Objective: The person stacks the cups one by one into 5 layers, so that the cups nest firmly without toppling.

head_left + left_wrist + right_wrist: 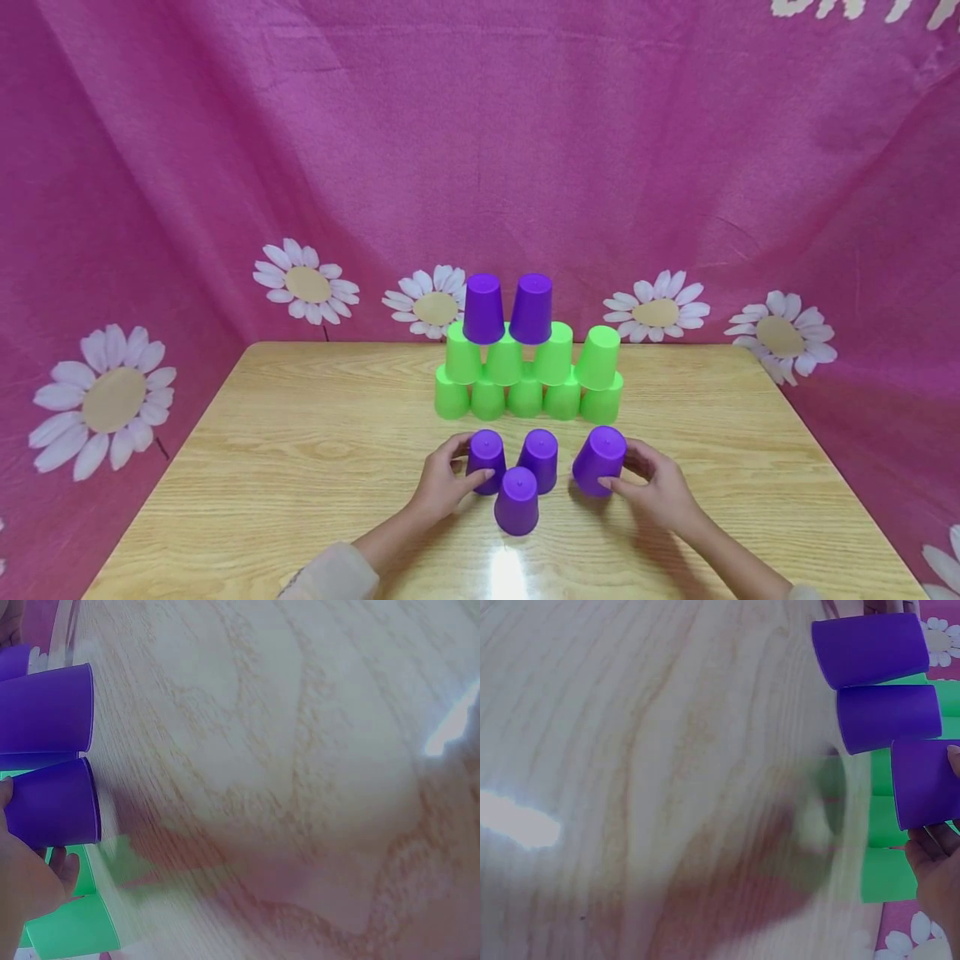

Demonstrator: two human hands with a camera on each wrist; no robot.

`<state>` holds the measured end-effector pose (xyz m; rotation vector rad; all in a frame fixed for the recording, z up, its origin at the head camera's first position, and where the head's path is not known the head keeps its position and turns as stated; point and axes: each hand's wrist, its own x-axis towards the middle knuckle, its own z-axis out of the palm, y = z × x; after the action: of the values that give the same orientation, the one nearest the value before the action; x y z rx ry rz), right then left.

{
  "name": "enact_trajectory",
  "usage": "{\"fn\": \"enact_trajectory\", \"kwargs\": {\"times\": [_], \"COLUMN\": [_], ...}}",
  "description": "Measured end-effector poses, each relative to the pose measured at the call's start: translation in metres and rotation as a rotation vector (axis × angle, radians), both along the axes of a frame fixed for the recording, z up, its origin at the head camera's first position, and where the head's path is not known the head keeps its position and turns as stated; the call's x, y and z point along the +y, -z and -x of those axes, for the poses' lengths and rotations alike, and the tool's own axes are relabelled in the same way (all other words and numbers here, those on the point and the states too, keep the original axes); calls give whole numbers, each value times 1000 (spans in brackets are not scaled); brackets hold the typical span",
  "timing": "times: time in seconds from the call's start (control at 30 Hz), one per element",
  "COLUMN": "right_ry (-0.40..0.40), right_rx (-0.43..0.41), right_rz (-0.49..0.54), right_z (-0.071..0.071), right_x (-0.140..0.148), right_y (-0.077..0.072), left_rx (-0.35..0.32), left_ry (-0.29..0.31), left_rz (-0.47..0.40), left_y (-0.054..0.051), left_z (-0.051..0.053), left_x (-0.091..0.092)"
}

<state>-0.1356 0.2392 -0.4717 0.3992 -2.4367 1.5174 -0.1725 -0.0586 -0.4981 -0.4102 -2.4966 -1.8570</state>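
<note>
My left hand [441, 482] grips an upside-down purple cup [485, 461] between thumb and fingers. Another purple cup, slightly tilted [598, 463], is in the grip of my right hand [660, 487], apart from the others. Between the hands are two more upside-down purple cups, a rear cup [540, 460] and a front cup [517, 504]. Behind them rises a stack of upside-down green cups [525, 400] in two rows. On its upper row sit a left purple cup [483, 308] and a right purple cup [532, 308]. The left wrist view shows the left hand's cup [56, 802] from the side.
All the cups are on a light wooden table [322, 433]. A pink curtain with white daisies [480, 150] hangs behind and beside it. The rightmost upper green cup [599, 358] has no cup above it. A bright reflection shows on the tabletop near the front.
</note>
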Motion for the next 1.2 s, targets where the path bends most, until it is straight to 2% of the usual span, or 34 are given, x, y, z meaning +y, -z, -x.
{"fn": "enact_trajectory", "kwargs": {"times": [0.37, 0.73, 0.97, 1.2], "right_ry": [44, 16, 13, 6], "right_rx": [51, 77, 113, 138], "right_rz": [7, 47, 51, 44], "right_z": [8, 16, 22, 27], "right_x": [0, 2, 0, -1], "right_y": [-22, -32, -43, -55], "left_rx": [-8, -3, 36, 73], "left_ry": [-15, -52, -73, -85], "left_rz": [6, 16, 49, 40], "left_y": [-6, -17, -26, -37], "left_z": [1, 4, 11, 14], "left_x": [-4, -11, -18, -23]}}
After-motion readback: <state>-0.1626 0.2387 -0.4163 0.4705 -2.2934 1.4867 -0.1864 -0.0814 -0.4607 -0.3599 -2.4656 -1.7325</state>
